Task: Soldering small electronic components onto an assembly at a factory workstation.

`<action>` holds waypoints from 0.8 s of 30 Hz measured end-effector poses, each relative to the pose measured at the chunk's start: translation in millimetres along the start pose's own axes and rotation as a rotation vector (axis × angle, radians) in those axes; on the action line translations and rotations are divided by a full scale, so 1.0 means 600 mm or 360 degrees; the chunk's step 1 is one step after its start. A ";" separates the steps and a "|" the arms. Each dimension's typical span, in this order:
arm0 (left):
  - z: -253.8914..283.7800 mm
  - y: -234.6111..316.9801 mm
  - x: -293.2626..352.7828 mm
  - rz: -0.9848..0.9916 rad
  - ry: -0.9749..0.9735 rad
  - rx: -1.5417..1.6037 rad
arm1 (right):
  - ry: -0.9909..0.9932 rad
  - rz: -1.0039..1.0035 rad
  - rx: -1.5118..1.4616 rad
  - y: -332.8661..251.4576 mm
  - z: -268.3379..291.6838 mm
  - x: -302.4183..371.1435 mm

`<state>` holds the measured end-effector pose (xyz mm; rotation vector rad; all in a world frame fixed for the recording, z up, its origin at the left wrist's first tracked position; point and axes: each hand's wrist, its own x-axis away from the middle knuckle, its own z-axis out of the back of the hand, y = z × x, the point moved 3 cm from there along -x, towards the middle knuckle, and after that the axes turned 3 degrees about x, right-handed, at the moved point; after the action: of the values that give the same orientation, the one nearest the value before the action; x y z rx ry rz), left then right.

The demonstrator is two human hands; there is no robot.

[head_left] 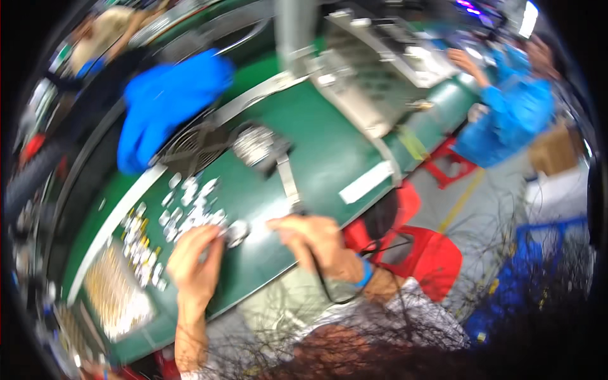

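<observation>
Dark hair (535,342) is closest to the lens, blurry strands hanging over the bottom and lower right of the view. Past that you've got two bare hands over a green surface (329,145), and fair warning, motion blur smears a lot of it.

Left hand (190,263) is curled, thumb and fingers bent toward each other with a bit of a gap, right at the near edge of a loose scatter of small silvery pieces (200,204). One rounder piece (238,233) sits just beside its fingertips, on the side facing the other hand. Can't tell if that grip actually has hold of anything.

Right hand (320,240) has its fingers bent and tips bunched near the thumb; too smeared to say whether its grip is pinching something. It wears a blue wristband (365,272). Just beyond it, a pale strip (288,180) runs up to a grey boxy thing (256,147).

Off to the left are yellow-and-white bits (137,240), then a block of thin golden pieces (117,288). Red stool (434,259) beside the surface, plus a co-worker in blue (516,104) on the far right.
</observation>
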<state>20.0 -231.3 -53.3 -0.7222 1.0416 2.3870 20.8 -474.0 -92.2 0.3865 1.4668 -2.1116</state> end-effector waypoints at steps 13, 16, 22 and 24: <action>0.024 -0.007 0.008 -0.0072 -0.0210 -0.0010 | -0.0110 0.0389 0.0181 -0.038 -0.079 -0.052; 0.025 -0.004 0.011 -0.0179 -0.0327 -0.0033 | -0.0190 0.0411 0.0381 -0.035 -0.091 -0.045; 0.120 -0.002 0.003 -0.0425 -0.0355 -0.0410 | -0.0167 0.0523 0.0734 -0.025 -0.077 -0.028; 0.181 -0.080 -0.015 0.0260 -0.0199 -0.0492 | -0.0102 0.0456 0.0691 -0.021 -0.070 -0.020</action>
<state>23.4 -120.2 -10.0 -0.5984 0.7123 2.7323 20.8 -428.2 -91.7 0.6409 0.8480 -2.1680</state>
